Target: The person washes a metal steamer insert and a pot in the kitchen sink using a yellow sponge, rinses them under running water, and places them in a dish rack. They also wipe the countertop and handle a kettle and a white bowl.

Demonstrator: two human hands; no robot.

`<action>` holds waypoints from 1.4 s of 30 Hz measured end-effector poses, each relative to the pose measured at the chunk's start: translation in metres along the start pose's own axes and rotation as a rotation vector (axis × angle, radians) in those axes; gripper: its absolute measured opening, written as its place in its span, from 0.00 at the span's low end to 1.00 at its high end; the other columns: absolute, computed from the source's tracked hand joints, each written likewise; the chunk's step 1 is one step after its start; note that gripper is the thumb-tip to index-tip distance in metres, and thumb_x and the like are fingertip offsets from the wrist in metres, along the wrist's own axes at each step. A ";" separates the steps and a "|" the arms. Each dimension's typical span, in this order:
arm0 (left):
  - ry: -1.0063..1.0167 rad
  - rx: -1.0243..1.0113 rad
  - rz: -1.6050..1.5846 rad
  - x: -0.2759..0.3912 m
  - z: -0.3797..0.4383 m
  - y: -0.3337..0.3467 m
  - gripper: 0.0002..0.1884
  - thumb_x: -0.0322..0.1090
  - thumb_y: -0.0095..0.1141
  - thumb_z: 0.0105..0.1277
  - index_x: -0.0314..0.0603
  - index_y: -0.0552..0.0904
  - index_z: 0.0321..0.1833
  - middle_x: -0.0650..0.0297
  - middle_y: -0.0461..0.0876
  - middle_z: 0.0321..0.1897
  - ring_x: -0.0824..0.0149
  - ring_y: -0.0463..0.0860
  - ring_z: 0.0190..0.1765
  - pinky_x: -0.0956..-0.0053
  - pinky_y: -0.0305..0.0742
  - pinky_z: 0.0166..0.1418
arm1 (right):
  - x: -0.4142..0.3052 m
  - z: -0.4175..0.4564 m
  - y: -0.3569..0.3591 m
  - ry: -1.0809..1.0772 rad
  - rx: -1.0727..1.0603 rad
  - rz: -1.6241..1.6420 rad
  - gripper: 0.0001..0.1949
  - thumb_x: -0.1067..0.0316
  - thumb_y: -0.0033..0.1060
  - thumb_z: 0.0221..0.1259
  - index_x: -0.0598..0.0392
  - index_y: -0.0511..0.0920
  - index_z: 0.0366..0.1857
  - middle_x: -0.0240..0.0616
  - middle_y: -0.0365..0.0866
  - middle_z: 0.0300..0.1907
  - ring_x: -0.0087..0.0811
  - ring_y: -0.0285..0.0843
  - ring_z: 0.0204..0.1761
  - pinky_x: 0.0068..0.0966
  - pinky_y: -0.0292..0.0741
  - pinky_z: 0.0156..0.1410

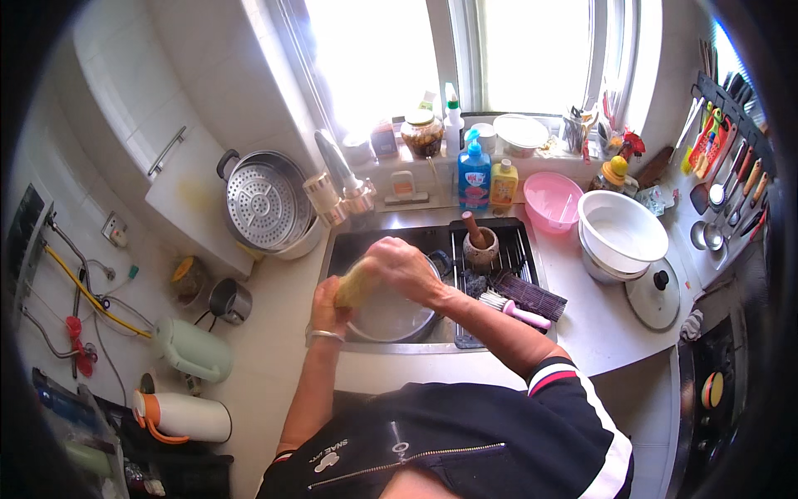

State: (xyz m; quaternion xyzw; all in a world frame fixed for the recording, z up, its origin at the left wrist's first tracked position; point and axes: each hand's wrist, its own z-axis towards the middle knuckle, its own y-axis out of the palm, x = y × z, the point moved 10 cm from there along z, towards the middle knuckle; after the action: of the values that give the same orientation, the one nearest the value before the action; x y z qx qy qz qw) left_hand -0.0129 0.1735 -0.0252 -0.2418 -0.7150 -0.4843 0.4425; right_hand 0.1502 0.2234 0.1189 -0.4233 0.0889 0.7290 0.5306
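Note:
My left hand (327,304), with a bangle on its wrist, grips one end of a soft yellowish bundle (356,284), seemingly cloth. My right hand (398,267) is closed around the bundle's other end, fingers curled in a fist. What the bundle is exactly cannot be told, as it is blurred and partly covered by the fingers. Just under both hands a round metal pot (391,318) holding cloudy liquid stands in the dark sink (349,244). The pot's far side is partly hidden behind my right hand.
Right of the pot, a drying rack (521,240) holds a stone mortar (480,252) with a pestle, a pink-handled brush (527,315) and a rolled bamboo mat (530,298). The faucet (340,168) rises behind the sink. White basins (623,224) stand right, a steamer pot (268,199) left.

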 end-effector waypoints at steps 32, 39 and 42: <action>0.159 -0.239 0.085 0.008 -0.030 0.030 0.20 0.44 0.40 0.66 0.37 0.69 0.54 0.60 0.73 0.50 0.66 0.73 0.53 0.71 0.66 0.58 | 0.049 -0.053 0.051 0.675 -0.233 0.638 0.23 0.57 0.60 0.49 0.60 0.68 0.45 0.36 0.72 0.38 0.23 0.70 0.41 0.20 0.68 0.46; 0.016 -0.084 0.065 -0.028 -0.014 -0.022 0.12 0.37 0.47 0.64 0.37 0.75 0.45 0.65 0.76 0.40 0.73 0.74 0.43 0.79 0.69 0.48 | 0.084 -0.045 0.012 0.482 0.126 0.388 0.13 0.65 0.61 0.49 0.59 0.73 0.35 0.31 0.74 0.30 0.20 0.72 0.33 0.16 0.71 0.40; 0.014 -0.145 0.398 -0.034 -0.015 -0.010 0.10 0.37 0.48 0.64 0.38 0.75 0.41 0.68 0.76 0.32 0.77 0.75 0.36 0.84 0.69 0.42 | 0.084 -0.039 -0.001 0.574 0.273 0.571 0.09 0.63 0.54 0.58 0.57 0.73 0.34 0.29 0.75 0.28 0.16 0.70 0.30 0.14 0.69 0.36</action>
State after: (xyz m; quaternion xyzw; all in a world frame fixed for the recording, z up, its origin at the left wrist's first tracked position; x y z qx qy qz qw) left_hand 0.0024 0.1585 -0.0575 -0.4061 -0.6134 -0.4393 0.5156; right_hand 0.1644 0.2596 0.0354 -0.4934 0.4425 0.6807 0.3122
